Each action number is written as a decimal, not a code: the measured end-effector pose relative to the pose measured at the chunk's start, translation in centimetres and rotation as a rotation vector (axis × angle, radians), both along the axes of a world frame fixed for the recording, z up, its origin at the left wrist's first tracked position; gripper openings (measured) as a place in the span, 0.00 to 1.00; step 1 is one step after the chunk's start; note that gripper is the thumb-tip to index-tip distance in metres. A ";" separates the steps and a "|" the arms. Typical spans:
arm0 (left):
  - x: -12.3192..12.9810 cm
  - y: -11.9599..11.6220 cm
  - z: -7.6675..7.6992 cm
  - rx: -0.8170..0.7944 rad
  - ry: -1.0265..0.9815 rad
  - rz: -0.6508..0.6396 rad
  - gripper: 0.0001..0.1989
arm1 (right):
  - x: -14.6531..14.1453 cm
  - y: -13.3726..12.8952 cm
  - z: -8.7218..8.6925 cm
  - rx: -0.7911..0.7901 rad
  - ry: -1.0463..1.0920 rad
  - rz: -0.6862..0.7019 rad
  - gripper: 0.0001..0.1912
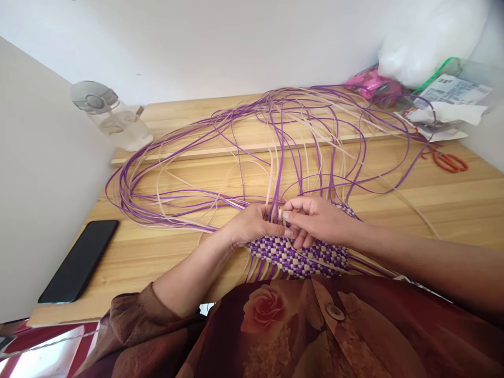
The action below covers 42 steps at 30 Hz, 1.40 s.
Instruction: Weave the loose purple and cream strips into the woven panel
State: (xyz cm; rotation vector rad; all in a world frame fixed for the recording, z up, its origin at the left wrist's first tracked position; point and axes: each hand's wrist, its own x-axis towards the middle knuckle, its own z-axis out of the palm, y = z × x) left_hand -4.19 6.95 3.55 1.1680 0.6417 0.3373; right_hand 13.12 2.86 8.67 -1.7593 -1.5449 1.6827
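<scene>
A woven piece [299,257] in a purple and beige check lies at the table's near edge, against my clothing. Long purple and beige strands [279,152] run out of it and loop widely across the table. My left hand [255,223] rests on the weave's far left edge, its thumb and fingers pressed on the strands there. Beside it, my right hand [311,218] pinches a beige strand between thumb and forefinger, its other fingers curled over the weave. The two hands nearly touch, and they hide the spot where the strands cross.
A clear bottle with a grey lid [118,118] stands at the back left. A black phone [79,261] lies at the left edge. At the right are orange-handled pliers [451,161], a pink bundle [374,86], papers in plastic [452,94] and a white bag [429,42].
</scene>
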 end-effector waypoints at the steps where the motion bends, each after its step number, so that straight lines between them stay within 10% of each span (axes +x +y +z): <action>1: 0.1 0.0 0.0 0.002 0.014 0.006 0.18 | 0.2 0.0 0.0 0.044 -0.034 0.048 0.10; 8: 0.2 -0.2 0.2 0.011 0.074 0.074 0.18 | 1.5 1.0 -0.6 0.637 -0.168 0.271 0.07; 21: 0.4 -0.3 -0.3 -0.010 0.083 0.119 0.13 | 2.9 2.6 -2.4 0.985 -0.235 0.528 0.15; 33: 0.3 0.0 -0.6 0.055 0.107 0.082 0.14 | 2.9 2.2 0.8 0.918 -0.198 0.766 0.10; 42: 0.2 -0.2 -0.4 -0.055 0.028 0.101 0.16 | 2.6 4.2 -1.3 0.714 -0.253 0.397 0.08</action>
